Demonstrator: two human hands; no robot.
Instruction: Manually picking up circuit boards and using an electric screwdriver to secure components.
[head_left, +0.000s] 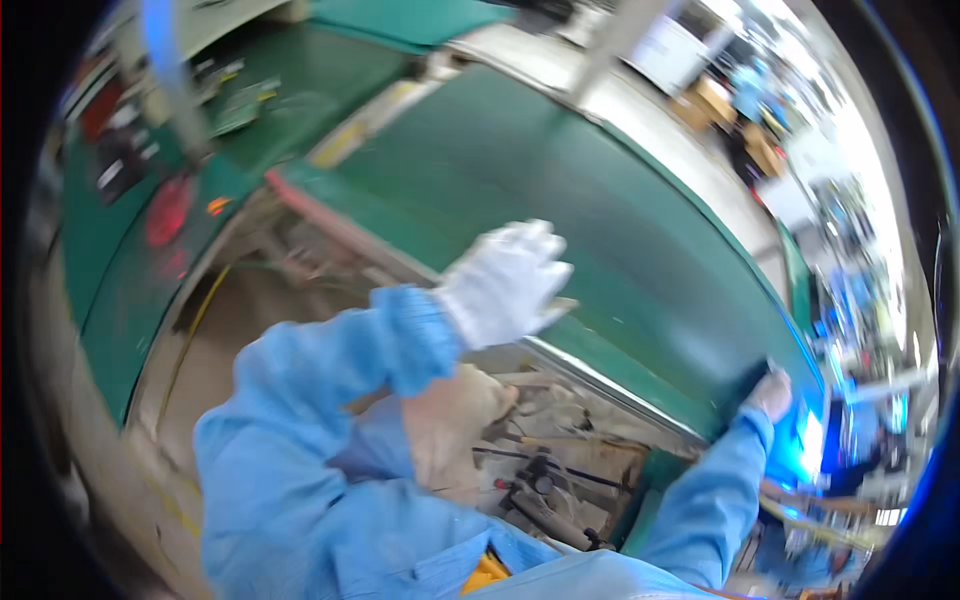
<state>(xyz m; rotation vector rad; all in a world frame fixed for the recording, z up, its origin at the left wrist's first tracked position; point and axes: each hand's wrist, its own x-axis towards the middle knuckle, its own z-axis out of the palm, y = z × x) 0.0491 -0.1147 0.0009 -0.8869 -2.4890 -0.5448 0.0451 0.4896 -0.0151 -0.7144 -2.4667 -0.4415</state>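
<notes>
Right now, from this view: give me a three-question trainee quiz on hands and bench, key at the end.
1. Which hand is nearer the picture-right end of the long green surface?
2. True or false: the person's sleeves are red.
3. The glove on the left hand is: A) black, B) white, C) orange.

Key:
1. The right hand.
2. False; they are blue.
3. B.
</notes>
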